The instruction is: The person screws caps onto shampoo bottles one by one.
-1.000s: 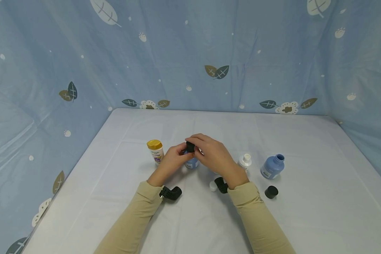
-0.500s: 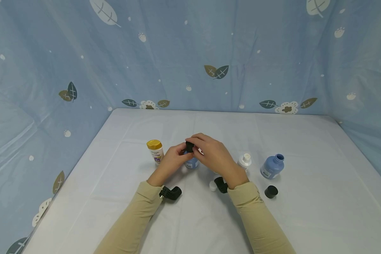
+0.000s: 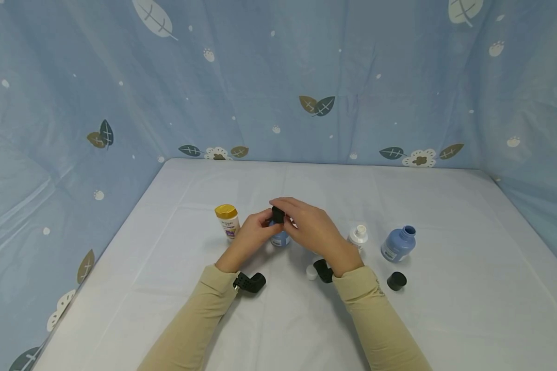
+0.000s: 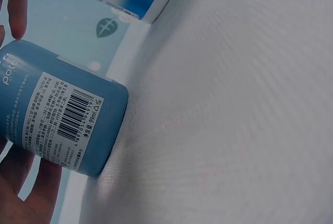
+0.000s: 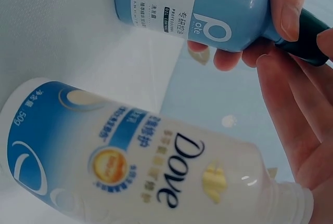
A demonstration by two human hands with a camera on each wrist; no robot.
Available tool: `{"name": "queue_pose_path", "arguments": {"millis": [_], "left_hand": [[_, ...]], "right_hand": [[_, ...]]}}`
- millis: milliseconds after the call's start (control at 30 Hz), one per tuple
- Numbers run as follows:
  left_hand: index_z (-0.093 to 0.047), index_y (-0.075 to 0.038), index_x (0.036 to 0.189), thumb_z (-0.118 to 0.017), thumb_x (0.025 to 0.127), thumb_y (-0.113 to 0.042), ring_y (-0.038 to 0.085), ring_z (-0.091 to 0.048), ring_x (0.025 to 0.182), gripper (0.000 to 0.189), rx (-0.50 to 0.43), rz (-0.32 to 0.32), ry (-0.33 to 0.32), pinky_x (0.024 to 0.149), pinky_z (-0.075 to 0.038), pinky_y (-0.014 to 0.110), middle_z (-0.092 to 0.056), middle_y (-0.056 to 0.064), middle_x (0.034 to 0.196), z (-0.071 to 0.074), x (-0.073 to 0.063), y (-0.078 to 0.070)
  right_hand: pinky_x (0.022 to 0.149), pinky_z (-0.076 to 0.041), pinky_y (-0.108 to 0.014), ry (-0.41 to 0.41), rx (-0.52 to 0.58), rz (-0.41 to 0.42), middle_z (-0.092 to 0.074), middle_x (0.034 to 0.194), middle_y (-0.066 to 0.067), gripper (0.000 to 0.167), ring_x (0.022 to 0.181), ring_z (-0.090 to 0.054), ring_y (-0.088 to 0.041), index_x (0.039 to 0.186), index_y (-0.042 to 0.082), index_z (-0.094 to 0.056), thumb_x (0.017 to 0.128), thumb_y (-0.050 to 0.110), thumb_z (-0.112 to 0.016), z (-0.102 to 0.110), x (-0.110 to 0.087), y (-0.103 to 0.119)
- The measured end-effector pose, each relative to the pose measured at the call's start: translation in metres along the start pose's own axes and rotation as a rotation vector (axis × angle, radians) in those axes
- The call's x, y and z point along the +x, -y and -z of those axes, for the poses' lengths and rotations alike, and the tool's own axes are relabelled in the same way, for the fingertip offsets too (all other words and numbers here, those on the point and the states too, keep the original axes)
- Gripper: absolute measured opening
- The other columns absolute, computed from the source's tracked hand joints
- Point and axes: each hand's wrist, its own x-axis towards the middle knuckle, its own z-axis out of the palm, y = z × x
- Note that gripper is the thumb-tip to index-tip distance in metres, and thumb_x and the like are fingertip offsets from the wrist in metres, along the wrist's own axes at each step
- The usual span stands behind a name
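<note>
Near the middle of the table stands a blue shampoo bottle (image 3: 280, 239) with a black cap (image 3: 278, 215) at its neck. My left hand (image 3: 250, 234) grips this bottle around its upper part; its printed back label with barcode (image 4: 67, 120) faces the left wrist camera. The fingers and thumb of my right hand (image 3: 313, 226) pinch the black cap from above and the side. In the right wrist view the cap (image 5: 307, 39) sits over the bottle neck, partly covered by fingers. A white Dove bottle (image 5: 135, 156) without a cap stands beside my right hand.
To the left is a white bottle with a gold cap (image 3: 226, 211). A second blue bottle (image 3: 398, 243), uncapped, stands at the right with a loose black cap (image 3: 396, 281) in front. A white cap (image 3: 311, 272) lies by my right wrist. Blue patterned curtains (image 3: 278, 77) border the table.
My right hand's fingers have shifted slightly on the black cap and sit a little lower. The left hand and the bottle stay in place.
</note>
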Motion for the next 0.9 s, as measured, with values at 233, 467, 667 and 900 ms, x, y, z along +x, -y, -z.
{"name": "queue_pose_path", "arguments": {"millis": [233, 467, 667, 900], "left_hand": [[-0.058, -0.012, 0.115, -0.061, 0.085, -0.025, 0.017, -0.056, 0.1, 0.033, -0.024, 0.014, -0.014, 0.082, -0.045, 0.031, -0.061, 0.002, 0.109, -0.003, 0.007, 0.022], [-0.059, -0.021, 0.112, -0.062, 0.082, -0.037, 0.013, -0.057, 0.098, 0.033, -0.032, 0.022, -0.027, 0.081, -0.046, 0.031, -0.061, -0.005, 0.108, -0.005, 0.01, 0.035], [-0.059, -0.022, 0.111, -0.062, 0.082, -0.036, 0.012, -0.056, 0.098, 0.032, -0.034, 0.034, -0.029, 0.081, -0.045, 0.032, -0.06, -0.005, 0.108, -0.005, 0.009, 0.033], [-0.059, -0.022, 0.112, -0.061, 0.083, -0.035, 0.011, -0.055, 0.101, 0.033, -0.029, 0.04, -0.026, 0.083, -0.045, 0.032, -0.059, -0.003, 0.111, -0.005, 0.009, 0.033]], "right_hand": [[0.075, -0.045, -0.026, -0.017, -0.013, 0.01, -0.054, 0.118, 0.004, 0.035, 0.099, -0.054, -0.01, 0.12, 0.016, -0.056, 0.086, 0.009, -0.053, 0.0, 0.001, -0.001], [0.073, -0.046, -0.025, -0.036, -0.028, 0.019, -0.056, 0.114, 0.004, 0.033, 0.096, -0.055, -0.01, 0.118, 0.014, -0.058, 0.086, 0.01, -0.054, 0.0, 0.001, -0.001], [0.073, -0.046, -0.025, -0.047, -0.036, 0.02, -0.056, 0.111, 0.005, 0.031, 0.094, -0.056, -0.009, 0.117, 0.014, -0.059, 0.086, 0.012, -0.055, 0.001, 0.001, -0.001], [0.073, -0.047, -0.026, -0.035, -0.037, 0.019, -0.055, 0.112, 0.005, 0.035, 0.093, -0.056, -0.009, 0.118, 0.015, -0.057, 0.084, 0.014, -0.06, 0.001, 0.0, -0.001]]}}
